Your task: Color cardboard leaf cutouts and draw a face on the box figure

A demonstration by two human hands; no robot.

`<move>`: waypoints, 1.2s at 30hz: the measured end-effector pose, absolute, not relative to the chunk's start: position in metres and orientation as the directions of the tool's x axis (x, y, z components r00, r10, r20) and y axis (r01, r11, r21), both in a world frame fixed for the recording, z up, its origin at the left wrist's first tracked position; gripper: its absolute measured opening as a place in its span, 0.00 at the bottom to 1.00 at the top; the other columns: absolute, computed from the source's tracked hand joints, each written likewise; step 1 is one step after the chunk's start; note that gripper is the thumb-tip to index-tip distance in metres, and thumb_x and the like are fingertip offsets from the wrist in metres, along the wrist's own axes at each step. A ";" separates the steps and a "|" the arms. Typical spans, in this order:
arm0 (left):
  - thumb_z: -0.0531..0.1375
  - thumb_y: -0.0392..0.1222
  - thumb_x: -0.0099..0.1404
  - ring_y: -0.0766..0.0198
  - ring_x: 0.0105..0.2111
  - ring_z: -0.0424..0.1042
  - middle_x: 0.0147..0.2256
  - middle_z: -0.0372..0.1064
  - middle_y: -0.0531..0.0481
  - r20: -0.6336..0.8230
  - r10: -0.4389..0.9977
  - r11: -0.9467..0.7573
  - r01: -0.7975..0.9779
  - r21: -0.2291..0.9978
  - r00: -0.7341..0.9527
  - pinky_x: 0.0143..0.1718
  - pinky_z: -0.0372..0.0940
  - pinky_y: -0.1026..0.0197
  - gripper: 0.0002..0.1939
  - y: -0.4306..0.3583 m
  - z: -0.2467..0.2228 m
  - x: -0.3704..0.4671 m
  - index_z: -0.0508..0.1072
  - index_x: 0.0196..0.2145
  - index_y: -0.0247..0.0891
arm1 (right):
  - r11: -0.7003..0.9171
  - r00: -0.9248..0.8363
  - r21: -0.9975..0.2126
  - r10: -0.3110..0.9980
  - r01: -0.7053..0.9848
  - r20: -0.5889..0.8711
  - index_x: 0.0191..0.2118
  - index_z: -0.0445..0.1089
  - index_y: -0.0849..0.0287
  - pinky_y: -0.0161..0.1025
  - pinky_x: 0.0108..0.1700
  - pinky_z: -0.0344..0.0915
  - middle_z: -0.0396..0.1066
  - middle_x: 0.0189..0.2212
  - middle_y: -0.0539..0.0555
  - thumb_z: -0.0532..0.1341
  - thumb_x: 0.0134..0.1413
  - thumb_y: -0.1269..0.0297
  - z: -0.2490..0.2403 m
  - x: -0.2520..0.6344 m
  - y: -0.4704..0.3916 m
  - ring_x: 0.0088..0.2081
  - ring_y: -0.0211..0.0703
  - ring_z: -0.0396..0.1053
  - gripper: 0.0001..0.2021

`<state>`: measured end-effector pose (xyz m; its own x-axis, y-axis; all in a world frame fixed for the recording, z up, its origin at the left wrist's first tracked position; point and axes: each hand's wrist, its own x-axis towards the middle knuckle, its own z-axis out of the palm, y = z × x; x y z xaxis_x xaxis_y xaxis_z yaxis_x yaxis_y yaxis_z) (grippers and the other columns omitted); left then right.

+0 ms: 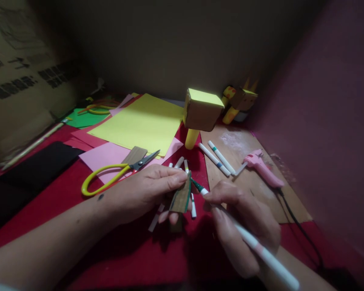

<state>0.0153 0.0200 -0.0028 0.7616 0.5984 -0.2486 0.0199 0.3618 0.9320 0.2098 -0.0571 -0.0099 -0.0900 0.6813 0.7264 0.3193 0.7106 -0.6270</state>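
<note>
My left hand (162, 186) pinches a small brown cardboard piece (180, 198) between thumb and fingers. Green colour runs along the right edge of that piece. In my right hand (242, 226) is a white marker (245, 234) with a dark green tip, held like a pen. The tip is close to the piece's upper right edge; whether it touches, I cannot tell. Several white-bodied markers (193, 206) lie on the red cloth (133, 250) around and beneath my left hand. Scissors (118, 176) with yellow and red handles rest just beyond my left forearm.
Yellow paper sheets (139, 121) and pink paper (94, 155) lie behind. A cardboard box figure (203, 109) stands on a yellow tube. A pink glue gun (263, 169) with a cord and two markers (221, 157) rest on a wooden board (239, 137). At left lies a black object (30, 173).
</note>
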 end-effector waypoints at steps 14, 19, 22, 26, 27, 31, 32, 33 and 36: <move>0.57 0.56 0.72 0.69 0.15 0.63 0.20 0.73 0.47 -0.261 0.591 0.347 0.052 0.936 0.763 0.15 0.59 0.70 0.21 0.019 -0.002 0.016 0.72 0.30 0.36 | 0.694 -0.085 -0.633 0.694 0.342 0.715 0.42 0.73 0.59 0.37 0.31 0.66 0.71 0.27 0.50 0.58 0.54 0.80 -0.004 0.209 -0.056 0.28 0.38 0.70 0.13; 0.56 0.55 0.73 0.70 0.15 0.63 0.20 0.73 0.48 -0.259 0.575 0.337 0.063 0.939 0.776 0.16 0.59 0.71 0.21 0.019 -0.001 0.016 0.72 0.30 0.36 | 0.701 -0.121 -0.623 0.692 0.348 0.711 0.42 0.72 0.62 0.38 0.30 0.66 0.70 0.27 0.51 0.58 0.55 0.80 0.000 0.209 -0.056 0.27 0.39 0.69 0.12; 0.56 0.55 0.73 0.70 0.15 0.63 0.20 0.73 0.48 -0.253 0.577 0.322 0.068 0.944 0.777 0.16 0.59 0.71 0.21 0.019 -0.001 0.016 0.71 0.30 0.36 | 0.693 -0.107 -0.631 0.698 0.348 0.708 0.42 0.72 0.61 0.38 0.30 0.66 0.70 0.27 0.52 0.58 0.54 0.79 -0.002 0.210 -0.055 0.27 0.40 0.69 0.12; 0.55 0.55 0.74 0.70 0.16 0.62 0.21 0.73 0.48 -0.241 0.571 0.301 0.073 0.951 0.785 0.16 0.59 0.71 0.21 0.018 -0.001 0.016 0.71 0.31 0.36 | 0.698 -0.107 -0.621 0.691 0.356 0.715 0.43 0.72 0.60 0.38 0.30 0.67 0.70 0.27 0.51 0.59 0.54 0.79 -0.004 0.210 -0.055 0.27 0.40 0.70 0.13; 0.55 0.55 0.74 0.70 0.16 0.62 0.21 0.73 0.48 -0.238 0.569 0.298 0.073 0.952 0.787 0.16 0.59 0.71 0.21 0.018 -0.001 0.016 0.71 0.31 0.36 | 0.697 -0.112 -0.621 0.692 0.358 0.713 0.44 0.72 0.60 0.38 0.30 0.67 0.71 0.27 0.51 0.59 0.54 0.79 -0.004 0.211 -0.055 0.27 0.40 0.70 0.13; 0.55 0.55 0.73 0.70 0.15 0.62 0.20 0.73 0.48 -0.253 0.574 0.318 0.073 0.945 0.778 0.16 0.58 0.70 0.21 0.018 -0.001 0.016 0.71 0.30 0.36 | 0.687 -0.078 -0.630 0.696 0.363 0.714 0.43 0.72 0.58 0.38 0.30 0.67 0.71 0.27 0.51 0.58 0.54 0.79 -0.002 0.209 -0.058 0.27 0.39 0.69 0.13; 0.55 0.55 0.73 0.70 0.15 0.62 0.20 0.73 0.48 -0.259 0.578 0.325 0.072 0.943 0.774 0.16 0.58 0.70 0.21 0.018 -0.001 0.015 0.71 0.30 0.37 | 0.686 -0.064 -0.631 0.694 0.362 0.717 0.42 0.72 0.58 0.38 0.29 0.67 0.70 0.27 0.51 0.58 0.54 0.79 -0.001 0.209 -0.058 0.27 0.39 0.69 0.13; 0.56 0.56 0.73 0.70 0.15 0.62 0.20 0.73 0.48 -0.262 0.582 0.329 0.073 0.942 0.770 0.16 0.58 0.71 0.21 0.018 -0.001 0.016 0.71 0.30 0.37 | 0.684 -0.059 -0.632 0.694 0.364 0.718 0.42 0.72 0.59 0.38 0.29 0.66 0.70 0.27 0.51 0.58 0.54 0.79 -0.001 0.209 -0.058 0.27 0.39 0.68 0.13; 0.56 0.56 0.73 0.69 0.16 0.62 0.20 0.73 0.48 -0.258 0.583 0.336 0.061 0.940 0.771 0.16 0.58 0.70 0.21 0.019 -0.002 0.016 0.71 0.30 0.37 | 0.683 -0.089 -0.626 0.699 0.376 0.710 0.42 0.72 0.59 0.38 0.29 0.65 0.69 0.26 0.51 0.58 0.54 0.79 0.000 0.209 -0.058 0.26 0.39 0.68 0.12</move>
